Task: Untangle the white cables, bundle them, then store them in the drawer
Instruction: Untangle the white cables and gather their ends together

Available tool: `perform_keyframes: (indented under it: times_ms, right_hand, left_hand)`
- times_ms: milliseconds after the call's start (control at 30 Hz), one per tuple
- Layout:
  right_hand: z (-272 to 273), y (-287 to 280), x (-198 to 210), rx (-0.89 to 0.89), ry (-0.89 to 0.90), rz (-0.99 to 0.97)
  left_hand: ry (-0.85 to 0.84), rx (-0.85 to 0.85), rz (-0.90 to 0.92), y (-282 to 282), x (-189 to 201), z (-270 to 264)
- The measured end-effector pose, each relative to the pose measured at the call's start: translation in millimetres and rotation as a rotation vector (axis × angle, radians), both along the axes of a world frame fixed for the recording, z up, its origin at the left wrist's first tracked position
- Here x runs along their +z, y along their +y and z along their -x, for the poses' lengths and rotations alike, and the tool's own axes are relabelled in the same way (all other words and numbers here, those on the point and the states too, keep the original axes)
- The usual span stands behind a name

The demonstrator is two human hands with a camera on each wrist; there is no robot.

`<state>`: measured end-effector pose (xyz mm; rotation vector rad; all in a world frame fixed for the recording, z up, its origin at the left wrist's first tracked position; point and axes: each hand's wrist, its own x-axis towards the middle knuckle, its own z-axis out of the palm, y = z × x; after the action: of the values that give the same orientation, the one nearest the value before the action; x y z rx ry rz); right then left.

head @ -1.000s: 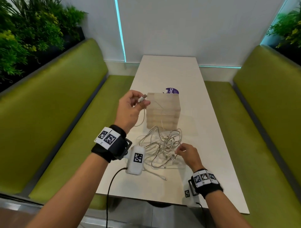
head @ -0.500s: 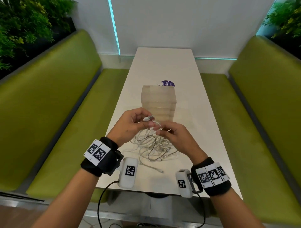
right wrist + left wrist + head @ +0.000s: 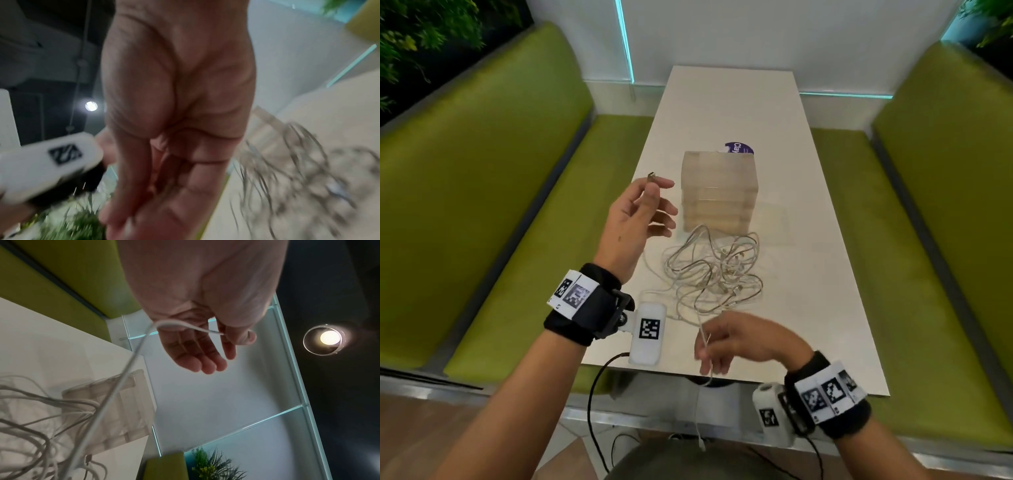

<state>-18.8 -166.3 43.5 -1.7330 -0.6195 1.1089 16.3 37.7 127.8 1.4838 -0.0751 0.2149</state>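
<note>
The white cables [image 3: 714, 270] lie in a loose tangle of thin loops on the smooth white table [image 3: 825, 240], touching the front of the small clear-fronted drawer box [image 3: 717, 192]. The left hand [image 3: 635, 219], raised left of the heap, pinches one cable's metal plug between thumb and forefinger, other fingers spread. The right hand [image 3: 736, 341], at the near table edge, grips a strand that hangs below it.

One tangled pile of thin white cables [image 3: 714, 274] is lying on one long white table [image 3: 808, 308]. One translucent plastic drawer box [image 3: 717, 192] is standing there, two green benches [image 3: 493, 205] flanking.
</note>
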Motion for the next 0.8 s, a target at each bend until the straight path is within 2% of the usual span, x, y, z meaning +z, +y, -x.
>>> perform_keyframes:
  times_ms: [67,167,200,333,467,600,733,800]
  right_hand:
    - [12.2,7.8,-25.3,0.028,-0.017,0.102]
    - [18.0,8.9,-61.9,0.03,-0.147,0.288]
    - [15.2,6.9,-73.5,-0.012,-0.197,0.342]
    - [-4.4,-0.6,-100.0,-0.429,-0.392,0.454]
    - [-8.6,4.2,-109.2,-0.413,-0.489,0.561]
    - [-17.0,-0.6,-89.5,-0.384,-0.581,0.502]
    - [-37.0,-2.9,-35.5,-0.246,-0.671,0.356]
    - [-43.4,0.2,-7.0,-0.217,-0.655,0.252]
  left_hand:
    - [0.017,-0.026,-0.023,-2.0,-6.1,2.1]
    - [0.079,-0.087,-0.058,-6.6,-21.8,9.6]
    - [0.112,-0.103,-0.05,-7.9,-28.4,13.5]
    - [0.239,-0.097,0.027,-11.9,-57.9,26.7]
    - [0.333,-0.072,0.061,-15.5,-78.4,34.4]
    - [0.396,-0.035,0.091,-12.3,-92.8,34.0]
    - [0.401,-0.05,0.175,-14.5,-95.7,29.1]
    - [0.41,-0.079,0.18,-19.0,-97.3,25.2]
